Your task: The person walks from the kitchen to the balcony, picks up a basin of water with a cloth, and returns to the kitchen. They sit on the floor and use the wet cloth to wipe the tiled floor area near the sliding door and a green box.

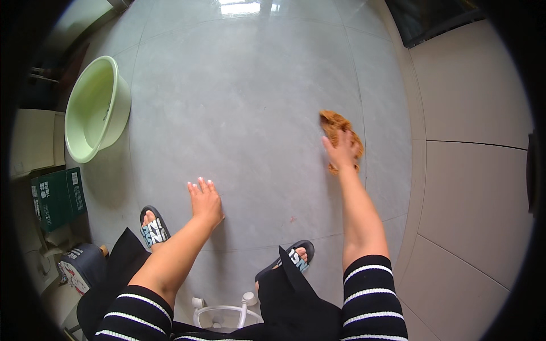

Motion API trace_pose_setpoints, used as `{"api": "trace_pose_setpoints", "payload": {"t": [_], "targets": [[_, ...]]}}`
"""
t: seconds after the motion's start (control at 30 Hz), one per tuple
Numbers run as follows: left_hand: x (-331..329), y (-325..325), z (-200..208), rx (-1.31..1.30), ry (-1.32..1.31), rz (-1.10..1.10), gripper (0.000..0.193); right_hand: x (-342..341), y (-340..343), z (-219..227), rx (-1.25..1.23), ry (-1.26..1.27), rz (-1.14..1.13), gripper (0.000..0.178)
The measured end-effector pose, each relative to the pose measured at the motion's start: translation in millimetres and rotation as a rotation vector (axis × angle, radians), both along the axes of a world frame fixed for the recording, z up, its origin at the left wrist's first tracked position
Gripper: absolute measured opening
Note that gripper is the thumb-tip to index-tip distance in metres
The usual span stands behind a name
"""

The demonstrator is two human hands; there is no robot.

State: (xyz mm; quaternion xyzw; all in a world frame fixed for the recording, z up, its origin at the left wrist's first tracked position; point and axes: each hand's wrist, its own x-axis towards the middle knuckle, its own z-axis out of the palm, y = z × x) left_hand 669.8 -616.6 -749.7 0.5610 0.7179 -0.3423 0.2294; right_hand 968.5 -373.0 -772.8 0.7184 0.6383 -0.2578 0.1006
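Observation:
My right hand (342, 151) lies on a brown, fluffy cloth (336, 120) on the grey tiled floor (256, 113). Its fingers are spread over the cloth, slightly blurred, and the thumb sticks out to the left. Parts of the cloth show beyond the fingers and below the palm. To the left, my left hand (205, 203) is palm down at the floor with its fingers stretched forward, holding nothing. I cannot tell how much of the palm touches the tiles. Both forearms come up from black sleeves with white stripes.
A pale green basin (116, 108) is at the left, its opening facing left. Below it are a green box (58, 198) and a dark container (85, 262). Beige cabinet fronts (472, 187) line the right. A white-framed stool (222, 310) is between my slippered feet.

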Motion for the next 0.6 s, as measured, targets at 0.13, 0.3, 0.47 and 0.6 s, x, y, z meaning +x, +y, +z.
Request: {"api": "trace_pose_setpoints", "payload": {"t": [0.13, 0.3, 0.47, 0.6], "targets": [[-5.8, -5.3, -9.4, -0.019, 0.036, -0.003, 0.110, -76.2, -71.3, 14.1, -0.033, 0.038, 0.546, 0.058], [-4.1, 1.8, 4.6, -0.029, -0.003, -0.020, 0.109, -67.7, -180.4, -9.1, 0.192, 0.171, 1.110, 0.050], [-7.5, -6.9, -9.8, -0.032, -0.014, -0.041, 0.104, 10.3, -95.9, -39.6, 0.465, 0.265, 0.717, 0.047], [-9.3, -11.0, -15.6, -0.033, -0.006, -0.083, 0.100, 38.1, 8.6, -49.3, 0.392, -0.030, 0.014, 0.048]]}}
